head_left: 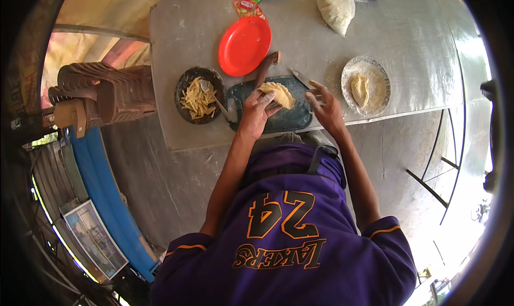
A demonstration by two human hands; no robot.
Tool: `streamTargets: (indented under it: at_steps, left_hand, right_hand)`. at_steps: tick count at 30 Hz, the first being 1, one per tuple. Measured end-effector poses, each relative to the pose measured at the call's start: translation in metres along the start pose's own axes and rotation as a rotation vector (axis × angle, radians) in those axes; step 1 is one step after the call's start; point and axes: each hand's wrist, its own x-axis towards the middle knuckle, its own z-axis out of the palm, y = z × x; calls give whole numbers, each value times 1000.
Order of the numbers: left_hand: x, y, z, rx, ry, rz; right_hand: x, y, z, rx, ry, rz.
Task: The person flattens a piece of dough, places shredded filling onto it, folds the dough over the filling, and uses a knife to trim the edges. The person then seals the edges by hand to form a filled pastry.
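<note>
**Hands at the folded dough**

Our left hand (pixel 256 109) grips the pale yellow folded dough pocket (pixel 278 94), fingers curled over its near edge, holding it above the dark rectangular tray (pixel 292 119) on the grey metal table (pixel 407 32). Our right hand (pixel 324 105) is released, fingers spread just right of the pocket, touching nothing that we can make out. Near its fingertips lies a small metal knife (pixel 301 78). Left of the tray sits a dark round bowl of yellow strips (pixel 199 96), a spoon (pixel 214 98) leaning in it. Behind stands a round red plastic plate (pixel 244 45); to the right, a floured metal plate with a dough lump (pixel 366 86).
</note>
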Motion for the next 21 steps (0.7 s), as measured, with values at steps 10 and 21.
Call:
streamTargets:
  at_steps: [10,21]
  left_hand:
    - [-4,106,51,325,-183,478]
    - [-43,153,67,736,-161,852]
  right_hand:
    - [49,-118,-20,0,30,-504]
    - [37,-180,-30,62,-205,-507]
